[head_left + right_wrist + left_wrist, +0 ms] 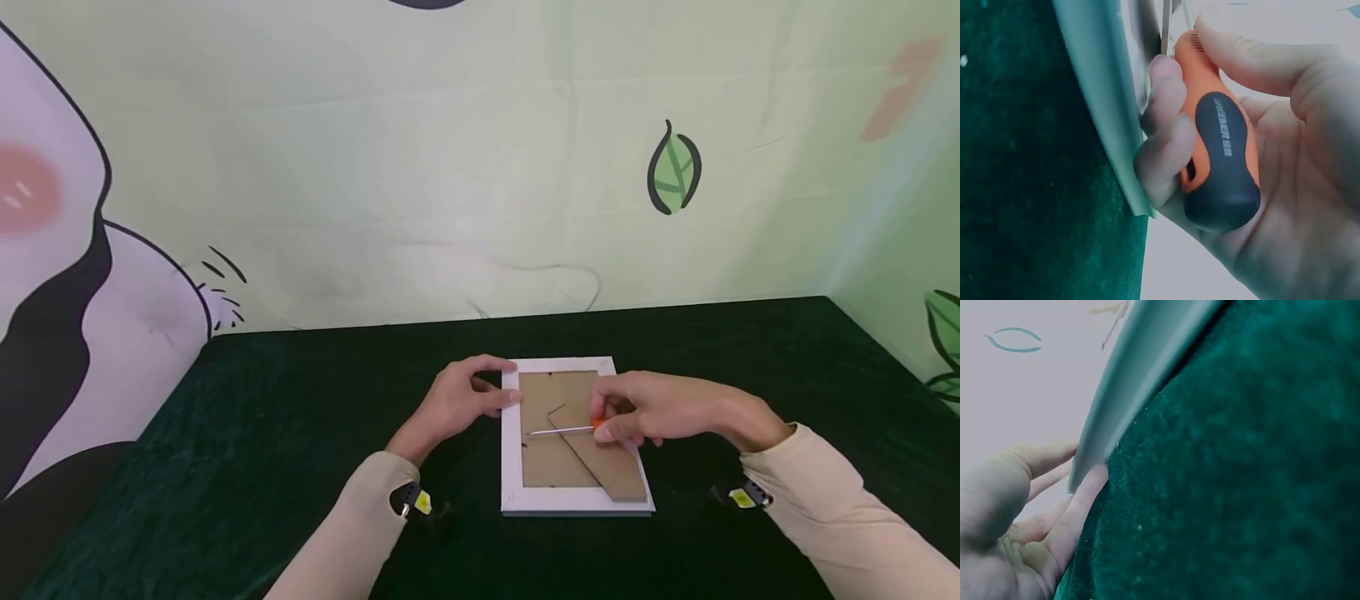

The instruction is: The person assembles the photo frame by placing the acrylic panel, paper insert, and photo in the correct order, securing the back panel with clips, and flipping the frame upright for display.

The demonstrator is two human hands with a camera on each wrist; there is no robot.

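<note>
Head view: one white rectangular picture frame (576,500) lies face down on the dark green velvet tablecloth (300,433), its brown cardboard backing (547,467) up, and its long axis runs away from you. It sits between your hands. Your left hand (457,404) rests at the frame's far-left corner, fingers curled over the edge. Your right hand (652,412) grasps one orange-and-black-handled screwdriver (570,430); the shaft lies crosswise, tip pointing left at the backing's left edge. One cardboard stand leg (603,462) slants toward the near-right corner.

Left wrist view: your left hand's (1029,525) fingers touch the frame's pale edge (1129,381); thumb against it, no full clasp.

Right wrist view: your right hand (1272,156) is wrapped round the screwdriver handle (1219,144), right beside the frame edge (1100,106).
</note>
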